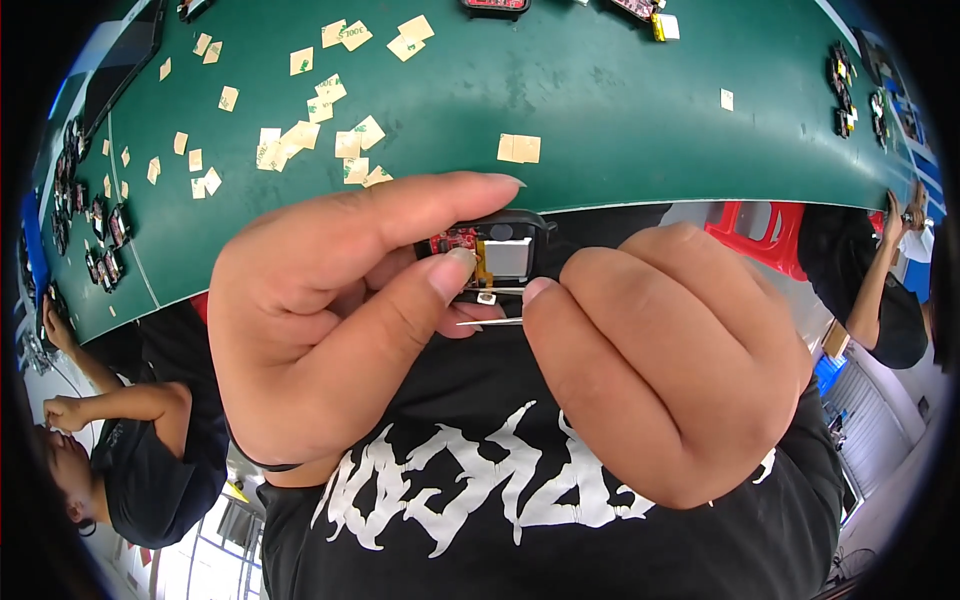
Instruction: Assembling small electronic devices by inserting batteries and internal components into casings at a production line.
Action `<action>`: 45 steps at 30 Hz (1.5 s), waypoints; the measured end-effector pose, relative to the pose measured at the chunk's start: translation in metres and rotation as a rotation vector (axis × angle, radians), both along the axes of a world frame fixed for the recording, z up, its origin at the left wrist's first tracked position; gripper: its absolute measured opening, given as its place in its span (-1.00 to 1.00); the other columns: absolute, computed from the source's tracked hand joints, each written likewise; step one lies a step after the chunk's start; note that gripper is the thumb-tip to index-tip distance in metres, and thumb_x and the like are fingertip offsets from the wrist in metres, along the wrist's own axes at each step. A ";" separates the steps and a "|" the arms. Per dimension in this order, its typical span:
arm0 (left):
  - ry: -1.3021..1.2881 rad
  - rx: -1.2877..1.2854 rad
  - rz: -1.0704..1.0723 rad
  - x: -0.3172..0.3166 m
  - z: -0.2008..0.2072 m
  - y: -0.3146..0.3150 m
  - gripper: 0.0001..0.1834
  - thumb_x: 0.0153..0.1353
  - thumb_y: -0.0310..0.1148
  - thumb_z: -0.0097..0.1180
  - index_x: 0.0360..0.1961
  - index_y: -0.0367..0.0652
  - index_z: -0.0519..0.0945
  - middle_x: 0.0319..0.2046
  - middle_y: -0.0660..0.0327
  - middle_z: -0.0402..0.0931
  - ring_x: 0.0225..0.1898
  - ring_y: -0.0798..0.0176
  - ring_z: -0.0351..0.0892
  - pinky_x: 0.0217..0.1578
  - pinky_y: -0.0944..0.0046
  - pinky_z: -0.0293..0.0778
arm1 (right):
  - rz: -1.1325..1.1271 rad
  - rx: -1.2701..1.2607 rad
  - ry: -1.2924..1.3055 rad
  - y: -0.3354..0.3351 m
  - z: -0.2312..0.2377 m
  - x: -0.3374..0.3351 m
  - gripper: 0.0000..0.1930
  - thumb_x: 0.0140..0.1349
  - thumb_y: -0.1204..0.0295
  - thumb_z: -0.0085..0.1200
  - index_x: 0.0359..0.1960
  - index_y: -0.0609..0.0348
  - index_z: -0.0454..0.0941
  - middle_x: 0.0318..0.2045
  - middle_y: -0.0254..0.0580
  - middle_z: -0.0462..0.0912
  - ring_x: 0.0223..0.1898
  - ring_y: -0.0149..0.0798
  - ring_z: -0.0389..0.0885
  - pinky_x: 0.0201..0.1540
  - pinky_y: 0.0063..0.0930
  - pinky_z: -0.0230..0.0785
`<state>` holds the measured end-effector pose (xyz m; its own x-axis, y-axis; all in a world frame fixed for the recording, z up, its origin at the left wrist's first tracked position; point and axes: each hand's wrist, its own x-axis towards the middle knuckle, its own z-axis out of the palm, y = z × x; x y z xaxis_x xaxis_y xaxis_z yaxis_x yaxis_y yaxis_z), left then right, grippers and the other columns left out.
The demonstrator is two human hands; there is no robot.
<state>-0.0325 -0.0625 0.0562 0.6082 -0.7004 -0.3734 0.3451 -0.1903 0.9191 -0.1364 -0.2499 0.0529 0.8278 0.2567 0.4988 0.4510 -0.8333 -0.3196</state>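
My left hand (320,310) is closed round a small black device housing (546,238), its index finger along the top edge and its thumb pressing on the near side. Inside the housing show a red circuit board (455,240), a silver-grey rectangular block (508,259) and an orange flex strip (483,265). In my right hand (680,370) is a pair of metal tweezers (490,322), pinched between thumb and fingers. Its tips point left, one below the housing, the other close to the flex strip. A small white square piece with a dark centre (486,298) sits between them.
Many cream adhesive squares (300,137) lie scattered on the green table (620,130). Black device assemblies stand along the left (105,262) and right (842,95) sides. Co-workers sit at the left (150,430) and right (875,280). A red stool (755,235) stands beyond my right hand.
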 end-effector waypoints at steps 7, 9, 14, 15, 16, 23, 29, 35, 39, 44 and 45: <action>0.042 0.011 0.025 0.004 -0.002 0.001 -0.62 0.31 -0.70 0.12 0.16 -0.57 0.55 -0.31 0.12 0.65 -0.35 0.35 0.71 -0.28 0.45 0.65 | 0.067 0.050 0.036 0.000 -0.005 0.004 -0.63 -0.39 0.47 0.23 -0.43 0.44 0.63 -0.54 -0.09 0.56 -0.59 -0.20 0.50 -0.64 -0.47 0.31; 0.041 -0.012 -0.009 0.007 -0.005 0.003 -0.63 0.30 -0.70 0.12 0.14 -0.57 0.55 -0.30 0.10 0.66 -0.36 0.35 0.71 -0.28 0.45 0.66 | 0.094 0.020 0.043 -0.003 -0.005 0.006 -0.63 -0.39 0.47 0.23 -0.43 0.44 0.63 -0.54 -0.09 0.56 -0.59 -0.20 0.51 -0.64 -0.47 0.31; 0.088 -0.024 -0.017 0.016 -0.015 0.005 -0.61 0.30 -0.70 0.11 0.16 -0.57 0.53 -0.26 0.06 0.68 -0.34 0.34 0.72 -0.29 0.44 0.67 | 0.148 0.014 0.146 -0.009 0.002 0.015 -0.63 -0.37 0.48 0.21 -0.42 0.46 0.63 -0.51 -0.07 0.57 -0.58 -0.19 0.51 -0.61 -0.46 0.33; 0.127 -0.027 -0.010 0.017 -0.016 0.007 -0.60 0.31 -0.70 0.11 0.18 -0.56 0.51 -0.25 0.04 0.69 -0.34 0.33 0.72 -0.29 0.43 0.68 | 0.165 0.040 0.183 -0.014 0.003 0.019 -0.63 -0.34 0.51 0.26 -0.37 0.44 0.64 -0.48 -0.06 0.58 -0.58 -0.19 0.52 -0.58 -0.45 0.36; 0.124 -0.028 0.000 0.018 -0.015 0.007 -0.60 0.31 -0.70 0.11 0.18 -0.56 0.51 -0.25 0.04 0.69 -0.34 0.33 0.72 -0.29 0.43 0.68 | 0.183 0.064 0.220 -0.017 0.004 0.023 -0.62 -0.30 0.54 0.30 -0.31 0.43 0.65 -0.44 -0.05 0.59 -0.57 -0.19 0.53 -0.56 -0.44 0.38; 0.256 -0.162 0.086 0.018 -0.019 0.009 -0.56 0.35 -0.62 0.08 0.23 -0.56 0.41 -0.07 -0.08 0.66 -0.17 0.20 0.75 -0.25 0.34 0.74 | -0.128 0.970 0.788 -0.004 -0.005 0.026 -0.47 0.10 0.66 0.37 0.16 0.34 0.53 -0.47 -0.38 0.50 -0.50 -0.61 0.39 -0.46 -0.68 0.16; 0.283 -0.157 0.153 0.017 -0.019 0.007 -0.63 0.35 -0.61 -0.01 0.15 -0.55 0.44 -0.09 -0.11 0.66 -0.18 0.12 0.76 -0.22 0.28 0.78 | -0.099 1.124 0.912 -0.005 -0.014 0.035 -0.60 0.24 0.63 0.29 0.11 0.34 0.51 -0.46 -0.50 0.50 -0.49 -0.69 0.34 -0.45 -0.73 0.07; 0.259 -0.146 0.163 0.017 -0.023 0.004 -0.68 0.37 -0.58 0.02 0.10 -0.54 0.47 -0.13 -0.10 0.67 -0.24 0.12 0.78 -0.24 0.31 0.78 | -0.158 1.265 0.953 -0.003 -0.012 0.037 -0.68 0.27 0.63 0.26 0.05 0.29 0.52 -0.45 -0.51 0.53 -0.47 -0.71 0.35 -0.42 -0.76 0.11; 0.193 -0.118 0.136 0.017 -0.027 0.007 -0.73 0.40 -0.56 0.05 0.06 -0.51 0.52 -0.18 -0.06 0.69 -0.26 0.16 0.77 -0.30 0.36 0.73 | -0.133 1.267 0.977 -0.004 -0.013 0.036 -0.66 0.28 0.65 0.25 0.07 0.27 0.51 -0.39 -0.48 0.54 -0.44 -0.71 0.38 -0.38 -0.75 0.19; -0.133 0.069 0.335 0.017 -0.026 0.021 -0.76 0.45 -0.54 0.06 0.06 -0.46 0.57 -0.18 0.02 0.70 -0.27 0.27 0.74 -0.26 0.38 0.65 | -0.220 1.019 0.889 -0.014 -0.016 0.039 -0.74 0.26 0.52 0.33 -0.05 0.26 0.59 -0.46 -0.39 0.59 -0.54 -0.60 0.40 -0.46 -0.65 0.30; -0.226 0.097 0.383 0.022 -0.028 0.032 -0.75 0.46 -0.53 0.06 0.07 -0.45 0.59 -0.17 0.03 0.71 -0.26 0.28 0.73 -0.23 0.39 0.63 | -0.229 1.001 0.868 -0.020 -0.015 0.039 -0.74 0.26 0.52 0.33 -0.05 0.26 0.59 -0.46 -0.39 0.59 -0.54 -0.60 0.40 -0.46 -0.65 0.30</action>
<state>-0.0110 -0.0307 0.0284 0.8905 -0.3769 -0.2547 0.2007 -0.1769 0.9635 -0.0979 -0.2699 0.0384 0.9448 -0.0928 -0.3143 -0.3232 -0.1043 -0.9406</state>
